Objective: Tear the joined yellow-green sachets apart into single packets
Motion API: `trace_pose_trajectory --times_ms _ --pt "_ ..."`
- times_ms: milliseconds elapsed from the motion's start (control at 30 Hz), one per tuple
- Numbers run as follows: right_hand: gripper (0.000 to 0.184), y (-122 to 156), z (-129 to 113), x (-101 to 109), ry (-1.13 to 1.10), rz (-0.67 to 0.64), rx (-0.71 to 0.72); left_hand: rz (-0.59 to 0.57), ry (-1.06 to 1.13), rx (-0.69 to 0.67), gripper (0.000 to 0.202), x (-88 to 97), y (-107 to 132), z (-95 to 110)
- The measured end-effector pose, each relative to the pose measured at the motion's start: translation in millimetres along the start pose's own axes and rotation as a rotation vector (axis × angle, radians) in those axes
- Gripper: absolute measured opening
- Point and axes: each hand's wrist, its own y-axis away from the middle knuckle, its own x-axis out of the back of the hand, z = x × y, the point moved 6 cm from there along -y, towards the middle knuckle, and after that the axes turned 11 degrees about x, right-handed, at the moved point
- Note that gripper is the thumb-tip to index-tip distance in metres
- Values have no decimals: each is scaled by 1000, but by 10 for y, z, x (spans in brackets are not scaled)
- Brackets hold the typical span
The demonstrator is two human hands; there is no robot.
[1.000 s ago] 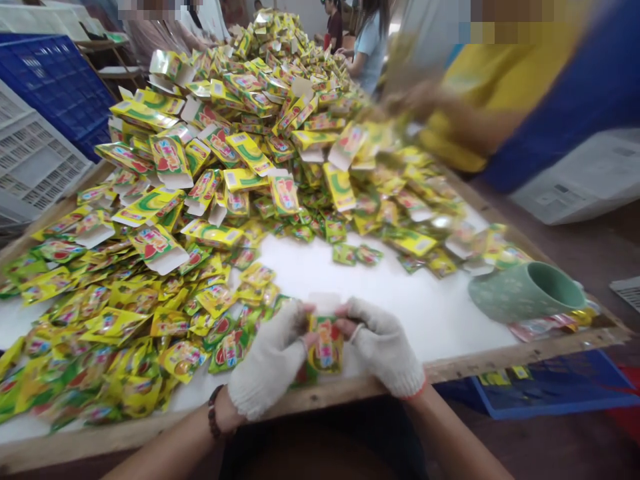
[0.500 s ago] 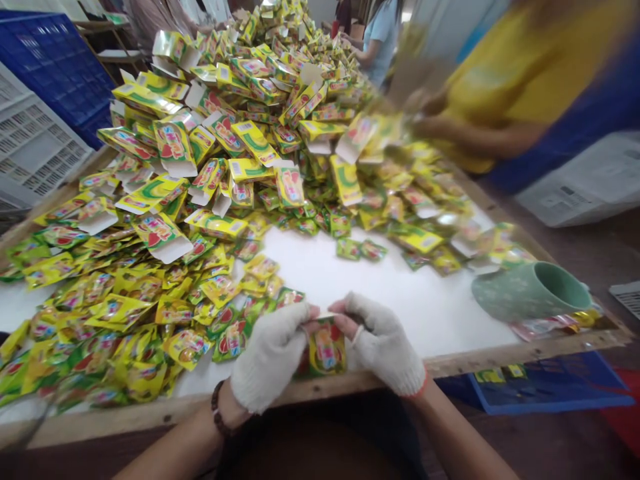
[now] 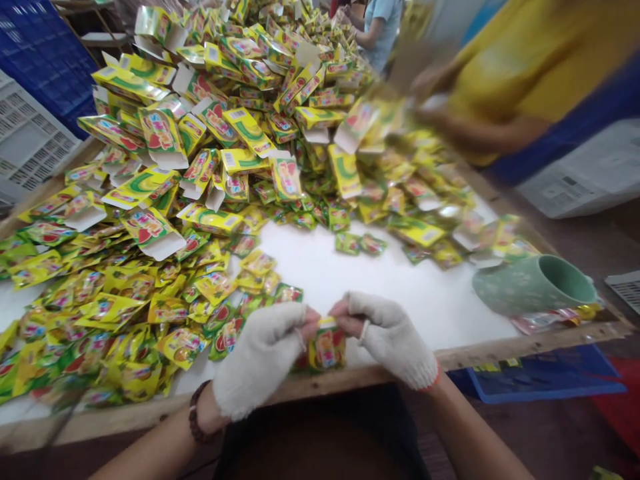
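A small green and yellow printed carton [image 3: 327,347] with a fruit picture stands upright at the front edge of the table. Wearing a white fingerless glove, my left hand [image 3: 267,353] pinches its upper left corner. My right hand [image 3: 387,337], gloved alike, has its thumb and fingertips closed on the upper right corner. A yellow strip shows along the carton's top, between my fingertips. Just left of my left hand lie many small yellow and green sachets [image 3: 183,345]. Two green sachets [image 3: 347,243] rest farther back on the white tabletop [image 3: 395,300].
A heap of printed cartons [image 3: 250,130], many with flaps up, covers the table's far part. A green cup [image 3: 520,287] lies on its side at right. Below the edge is a blue crate [image 3: 545,377]. A person in a yellow shirt [image 3: 520,67] works at the right side.
The white flap at the carton's top has given way to a yellow strip. My hands remain at its top corners, slightly farther apart. The view has shifted a little.
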Motion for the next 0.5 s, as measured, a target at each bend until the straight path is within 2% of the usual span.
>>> trace_pose_trajectory --times_ms 67,133,200,300,400,500 --pt "14 28 -41 6 -23 -34 77 31 -125 -181 18 -6 97 60" --pt "15 55 -84 12 -35 -55 141 39 -218 -295 19 -30 169 99" --pt "13 74 -100 6 -25 -61 172 53 -278 -333 22 -58 196 111" --pt "11 98 -42 -52 -8 -48 138 41 -268 -303 20 -85 156 94" --pt "4 152 109 -55 -21 121 -2 44 -244 -270 18 11 33 93" --pt "15 288 222 110 -193 410 -109 197 -483 -184 23 317 -196 113"
